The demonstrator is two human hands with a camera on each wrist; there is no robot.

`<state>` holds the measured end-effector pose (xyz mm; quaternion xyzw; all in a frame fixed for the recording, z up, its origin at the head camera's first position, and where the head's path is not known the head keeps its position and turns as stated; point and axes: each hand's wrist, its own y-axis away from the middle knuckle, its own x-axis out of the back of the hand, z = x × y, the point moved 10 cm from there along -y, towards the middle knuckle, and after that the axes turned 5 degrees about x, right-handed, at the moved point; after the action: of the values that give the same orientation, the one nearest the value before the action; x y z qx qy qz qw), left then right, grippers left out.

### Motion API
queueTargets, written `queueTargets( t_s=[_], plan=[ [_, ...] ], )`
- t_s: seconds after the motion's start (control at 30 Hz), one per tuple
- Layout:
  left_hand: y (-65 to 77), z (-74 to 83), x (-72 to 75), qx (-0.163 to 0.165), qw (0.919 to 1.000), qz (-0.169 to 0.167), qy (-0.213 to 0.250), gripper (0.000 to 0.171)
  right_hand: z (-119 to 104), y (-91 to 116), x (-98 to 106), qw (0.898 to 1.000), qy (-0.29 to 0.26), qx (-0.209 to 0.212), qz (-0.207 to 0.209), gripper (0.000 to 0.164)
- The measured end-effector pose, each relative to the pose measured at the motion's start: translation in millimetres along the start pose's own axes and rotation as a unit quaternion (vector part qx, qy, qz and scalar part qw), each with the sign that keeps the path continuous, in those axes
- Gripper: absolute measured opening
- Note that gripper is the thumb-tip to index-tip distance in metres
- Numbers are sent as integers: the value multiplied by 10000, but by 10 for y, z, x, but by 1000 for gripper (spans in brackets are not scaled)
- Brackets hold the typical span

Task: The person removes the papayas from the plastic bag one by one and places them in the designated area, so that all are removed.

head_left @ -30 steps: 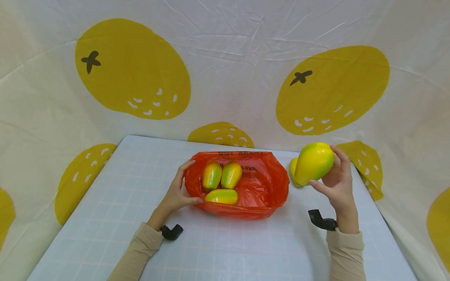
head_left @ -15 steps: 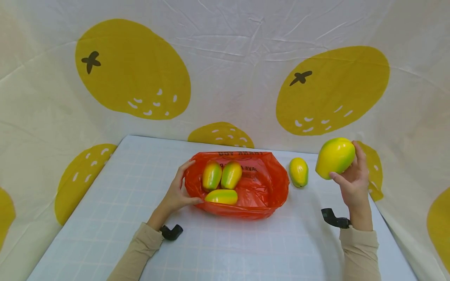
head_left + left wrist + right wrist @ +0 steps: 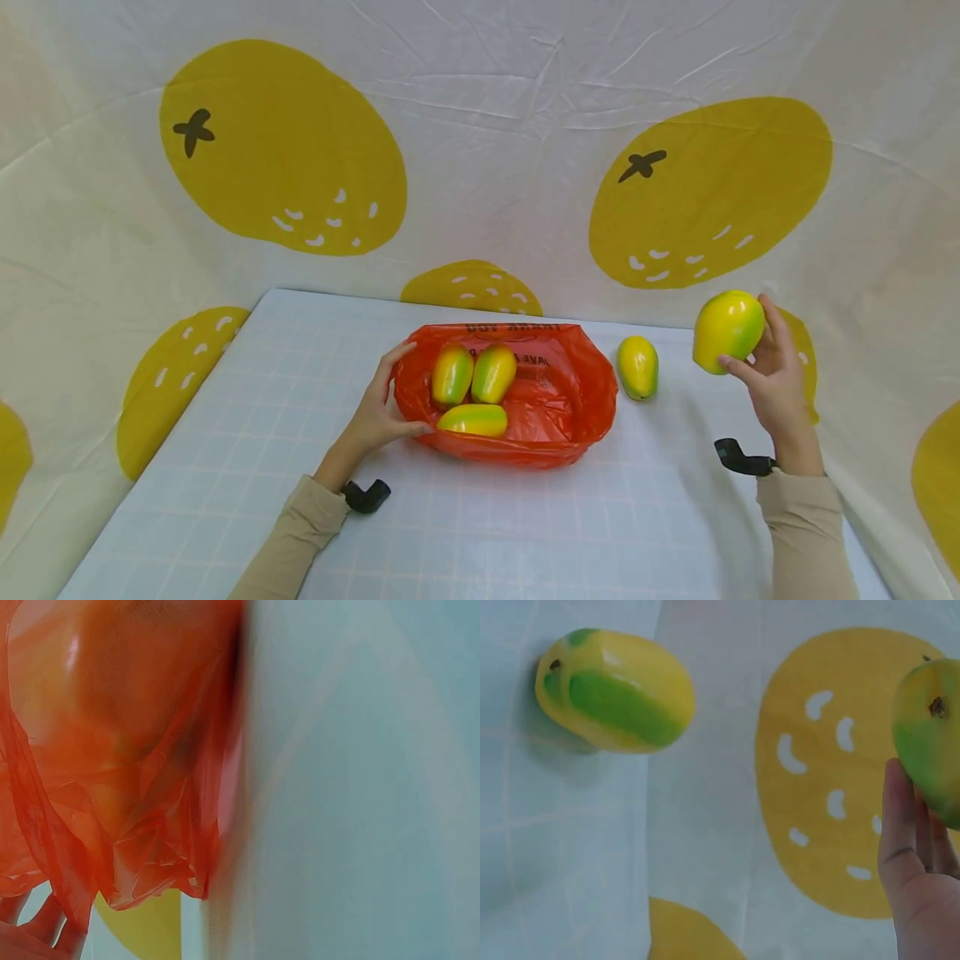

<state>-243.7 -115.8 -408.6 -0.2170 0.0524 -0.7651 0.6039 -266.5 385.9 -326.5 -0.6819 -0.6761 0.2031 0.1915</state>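
Observation:
A red plastic bag (image 3: 558, 412) lies with its mouth spread wide on the table, three yellow-green mangoes (image 3: 472, 420) inside toward its left. My left hand (image 3: 371, 412) holds the bag's left edge, thumb at the near rim and fingers at the far side. In the left wrist view, fingertips touch the crumpled red film (image 3: 161, 855). Raised above the table's right side, my right hand (image 3: 780, 387) grips another mango (image 3: 727, 332) between thumb and fingers. One more mango (image 3: 637, 367) lies on the table just right of the bag; the right wrist view shows it too.
The table (image 3: 480, 533) has a pale, grid-patterned cover. Behind it hangs a white cloth (image 3: 495, 150) printed with large yellow fruits. A black camera mount (image 3: 742, 460) sits at the right wrist, and another black mount (image 3: 367, 497) at the left.
My right hand has carried its mango rightward, away from the bag, uncovering the mango on the table. The left hand and bag stay in place.

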Motion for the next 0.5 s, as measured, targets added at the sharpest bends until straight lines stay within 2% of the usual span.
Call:
queueTargets(
  t_s=[0.3, 0.43, 0.5],
  plan=[
    [3, 7, 6, -34, 10000, 19, 6, 100, 324, -52, 164, 9955, 627, -688, -176, 85],
    [-2, 9, 9, -61, 10000, 10, 22, 100, 467, -39, 268, 9902, 949, -1029, -30, 83],
    [1, 6, 9, -59, 10000, 10, 23, 101, 536, -11, 333, 9837, 1334, -1201, 76, 81]
  ],
)
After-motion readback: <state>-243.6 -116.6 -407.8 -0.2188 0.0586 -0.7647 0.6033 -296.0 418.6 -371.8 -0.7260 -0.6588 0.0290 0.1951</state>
